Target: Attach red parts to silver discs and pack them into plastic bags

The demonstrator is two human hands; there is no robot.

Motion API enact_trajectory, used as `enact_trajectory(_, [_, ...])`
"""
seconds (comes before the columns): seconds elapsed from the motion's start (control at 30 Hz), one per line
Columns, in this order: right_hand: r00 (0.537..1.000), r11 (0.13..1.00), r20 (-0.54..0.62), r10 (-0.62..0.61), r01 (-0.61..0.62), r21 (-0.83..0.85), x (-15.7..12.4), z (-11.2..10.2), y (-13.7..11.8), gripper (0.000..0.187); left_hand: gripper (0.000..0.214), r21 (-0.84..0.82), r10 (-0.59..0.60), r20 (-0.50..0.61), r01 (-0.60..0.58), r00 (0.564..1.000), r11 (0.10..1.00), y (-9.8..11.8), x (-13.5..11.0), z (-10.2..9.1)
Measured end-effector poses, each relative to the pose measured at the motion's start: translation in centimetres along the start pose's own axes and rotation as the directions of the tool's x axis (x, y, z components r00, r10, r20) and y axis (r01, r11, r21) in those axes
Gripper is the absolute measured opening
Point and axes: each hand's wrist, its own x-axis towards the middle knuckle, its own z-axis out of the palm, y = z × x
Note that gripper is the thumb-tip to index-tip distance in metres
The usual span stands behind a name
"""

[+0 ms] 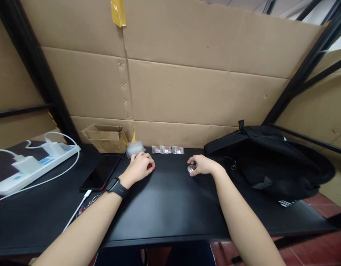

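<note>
On the black table, my left hand (140,165), with a dark watch on its wrist, has its fingers curled down over a small red thing (150,166). Most of that red thing is hidden, so its kind cannot be told. Across from it, my right hand (202,164) holds a small, round, shiny silvery piece (190,169) between thumb and fingers, near the tabletop. Behind both hands lie several small clear packets (165,149) in a row, with silvery and red contents. A pile of clear plastic bags (135,148) is just beyond my left fingers.
An open cardboard box (111,142) stands against the cardboard wall. To the left are a dark tablet (100,173), a white power strip (40,171) with chargers, and a white cable (79,207). A black backpack (270,159) takes up the right side.
</note>
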Motion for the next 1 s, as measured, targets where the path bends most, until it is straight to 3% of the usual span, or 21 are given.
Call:
enact_trajectory(0.1, [1.0, 1.0, 0.012, 0.019, -0.019, -0.002, -0.2, -0.3, -0.2, 0.051, 0.013, -0.015, 0.002, -0.038, -0.002, 0.999, 1.0, 0.3, 0.1, -0.2])
enact_trajectory(0.23, [0.999, 0.999, -0.018, -0.031, 0.032, 0.038, -0.4, -0.4, 0.1, 0.048, 0.013, -0.079, -0.02, -0.058, 0.015, 0.998, 0.997, 0.7, 0.2, -0.4])
enact_trajectory(0.33, [0.985, 0.992, -0.145, -0.098, 0.109, 0.069, -0.5, -0.5, -0.1, 0.048, 0.016, -0.113, -0.034, -0.078, 0.025, 0.996, 0.993, 1.1, 0.3, -0.5])
enact_trajectory(0.43, [0.925, 0.961, -0.312, -0.218, 0.26, 0.1, -0.4, -0.3, -1.5, 0.046, 0.014, -0.156, -0.053, -0.117, 0.035, 0.992, 0.987, 1.5, 0.4, -0.7])
enact_trajectory(0.57, [0.846, 0.878, -0.429, -0.316, 0.432, 0.205, -0.2, 0.8, -4.5, 0.041, 0.012, -0.252, -0.047, -0.154, 0.007, 0.987, 0.968, 2.1, 0.4, -1.1])
enact_trajectory(0.8, [0.756, 0.73, -0.579, -0.304, 0.576, 0.369, 0.4, 3.6, -8.4, 0.044, 0.014, -0.44, -0.112, -0.225, 0.001, 0.968, 0.898, 2.9, 0.2, -0.9])
enact_trajectory(1.0, [0.675, 0.689, -0.683, -0.279, 0.636, 0.347, 0.5, 5.1, -10.3, 0.042, 0.014, -0.54, -0.096, -0.234, -0.047, 0.967, 0.84, 3.2, 0.3, -0.5])
